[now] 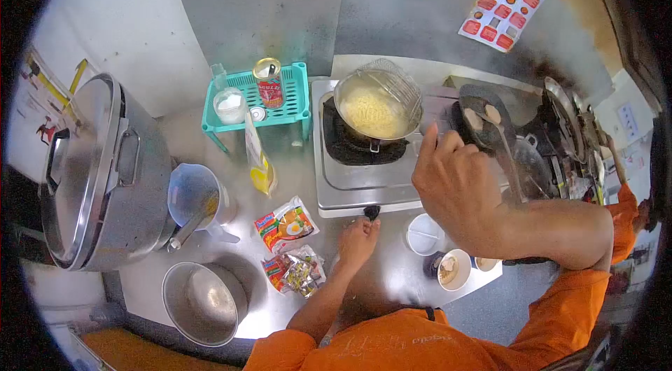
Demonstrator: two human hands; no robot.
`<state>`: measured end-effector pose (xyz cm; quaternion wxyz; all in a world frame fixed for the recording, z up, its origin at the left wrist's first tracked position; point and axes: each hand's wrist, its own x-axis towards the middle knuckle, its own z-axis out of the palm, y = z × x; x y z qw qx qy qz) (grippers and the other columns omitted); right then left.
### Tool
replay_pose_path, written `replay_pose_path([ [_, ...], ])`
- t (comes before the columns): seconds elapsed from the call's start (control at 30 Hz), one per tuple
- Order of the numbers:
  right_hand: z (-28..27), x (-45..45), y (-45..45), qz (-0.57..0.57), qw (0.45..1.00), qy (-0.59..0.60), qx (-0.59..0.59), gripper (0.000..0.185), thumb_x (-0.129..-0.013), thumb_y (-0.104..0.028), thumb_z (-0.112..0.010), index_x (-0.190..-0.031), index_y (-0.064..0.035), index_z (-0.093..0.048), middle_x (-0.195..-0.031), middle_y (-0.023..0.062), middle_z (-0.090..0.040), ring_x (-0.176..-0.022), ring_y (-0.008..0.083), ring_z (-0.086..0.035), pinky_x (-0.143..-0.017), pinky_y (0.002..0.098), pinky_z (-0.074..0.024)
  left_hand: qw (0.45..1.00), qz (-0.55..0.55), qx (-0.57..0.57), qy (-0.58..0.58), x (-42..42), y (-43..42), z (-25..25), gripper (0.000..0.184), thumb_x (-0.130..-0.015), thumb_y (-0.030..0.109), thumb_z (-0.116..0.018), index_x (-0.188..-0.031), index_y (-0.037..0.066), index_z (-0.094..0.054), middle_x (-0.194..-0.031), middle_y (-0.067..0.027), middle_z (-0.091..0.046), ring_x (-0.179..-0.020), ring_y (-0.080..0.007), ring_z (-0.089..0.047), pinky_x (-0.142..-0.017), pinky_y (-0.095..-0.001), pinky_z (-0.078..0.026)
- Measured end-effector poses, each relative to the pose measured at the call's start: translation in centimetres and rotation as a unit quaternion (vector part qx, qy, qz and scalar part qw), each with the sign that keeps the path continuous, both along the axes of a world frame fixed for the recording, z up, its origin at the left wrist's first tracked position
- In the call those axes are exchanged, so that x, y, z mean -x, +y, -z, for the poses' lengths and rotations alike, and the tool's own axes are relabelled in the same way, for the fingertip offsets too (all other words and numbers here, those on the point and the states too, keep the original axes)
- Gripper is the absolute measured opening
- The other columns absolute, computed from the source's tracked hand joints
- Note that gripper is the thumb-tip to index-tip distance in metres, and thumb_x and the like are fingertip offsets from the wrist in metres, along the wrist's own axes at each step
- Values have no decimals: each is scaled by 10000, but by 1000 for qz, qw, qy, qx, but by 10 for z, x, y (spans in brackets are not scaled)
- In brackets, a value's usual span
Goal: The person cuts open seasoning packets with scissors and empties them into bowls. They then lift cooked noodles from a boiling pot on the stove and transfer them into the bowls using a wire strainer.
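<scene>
My left hand [358, 243] is at the front of the stove, its fingertips closed at the black control knob [372, 212]. My right hand [453, 173] is raised beside the pot with curled fingers; what it grips, if anything, is hidden behind them. On the left burner stands a metal pot [375, 140] of pale noodles [371, 110] in cloudy liquid. A wire strainer [397, 85] leans in the pot's upper right side, and its handle cannot be traced. The gas stove [364, 189] has a dark pan [483, 115] with a wooden spoon [495, 119] at its right.
Left of the stove, a teal rack [301, 91] carries a can [269, 84] and a jar [229, 106]. Noodle packets [287, 226], a measuring jug [192, 192], an empty pot [203, 304] and a large lidded pot [91, 175] stand nearby. Paper cups [453, 271] sit front right; another person's orange sleeve [621, 220] shows.
</scene>
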<state>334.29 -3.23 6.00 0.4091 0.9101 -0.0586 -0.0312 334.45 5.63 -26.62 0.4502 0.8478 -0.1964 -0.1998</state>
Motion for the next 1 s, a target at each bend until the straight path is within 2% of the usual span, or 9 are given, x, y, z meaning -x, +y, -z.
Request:
replay_pose_path([
  [0.13,5,1,-10,7,999,-20,-38,423,-800,-120,-569,-1181,61,-590,-730,115,-583,-624,205,-640,-471,298,-492,1000,10,-5,14,2,0,3,417,-902,450,-568,-861,41,-636,-778,-144,-682,-758,-357,-658,-714,-474,-503],
  [0.2,-19,-2,-25,-29,988,-58,-143,167,-824,-132,-570,-919,-16,-642,-714,116,-632,-625,234,-650,-485,361,-505,999,10,-10,35,2,1,4,420,-902,455,-565,-867,42,-638,-792,-144,-684,-781,-356,-658,-730,-473,-499],
  [0.3,-33,-4,-53,22,986,-53,-158,110,-813,-124,-558,-857,-42,-617,-739,157,-650,-665,284,-660,-591,394,-540,1000,17,2,24,3,3,10,425,-903,457,-558,-868,42,-640,-807,-142,-686,-800,-352,-657,-741,-461,-499],
  [0.53,-29,4,-65,70,977,-31,-200,145,-790,-81,-545,-889,-20,-633,-768,202,-661,-734,373,-664,-701,460,-543,1000,26,17,6,2,3,6,408,-915,428,-550,-864,34,-644,-780,-155,-680,-770,-349,-658,-719,-455,-503],
  [0.6,-34,5,-88,28,955,-76,-285,175,-772,-61,-553,-910,-21,-653,-788,214,-664,-782,401,-659,-739,503,-520,1000,25,10,13,4,2,6,402,-916,420,-552,-865,33,-646,-774,-158,-679,-769,-348,-658,-716,-452,-504],
  [0.73,-31,5,-103,80,954,-71,-280,177,-794,-70,-553,-911,-33,-680,-826,218,-670,-803,404,-654,-775,512,-507,999,27,17,-6,2,1,15,394,-922,407,-549,-860,30,-645,-767,-158,-680,-751,-351,-658,-705,-459,-508],
  [0.8,-40,5,-111,87,904,-82,-411,173,-835,-103,-544,-889,-19,-685,-843,225,-664,-809,406,-649,-783,515,-501,999,26,17,-24,3,2,17,394,-926,403,-544,-856,29,-645,-767,-159,-681,-745,-352,-659,-702,-465,-507],
  [0.9,-31,3,-131,122,897,-100,-414,187,-860,-119,-531,-868,-6,-681,-842,244,-650,-799,432,-630,-773,509,-499,1000,15,24,-6,1,0,16,390,-932,401,-537,-874,30,-640,-775,-157,-685,-752,-351,-661,-698,-469,-504],
  [1.0,-21,7,-120,17,925,-98,-366,193,-862,-131,-532,-846,9,-664,-814,262,-631,-781,447,-614,-746,511,-491,999,11,28,37,-1,-4,22,387,-934,405,-536,-901,33,-634,-792,-153,-692,-762,-354,-662,-704,-470,-502],
])
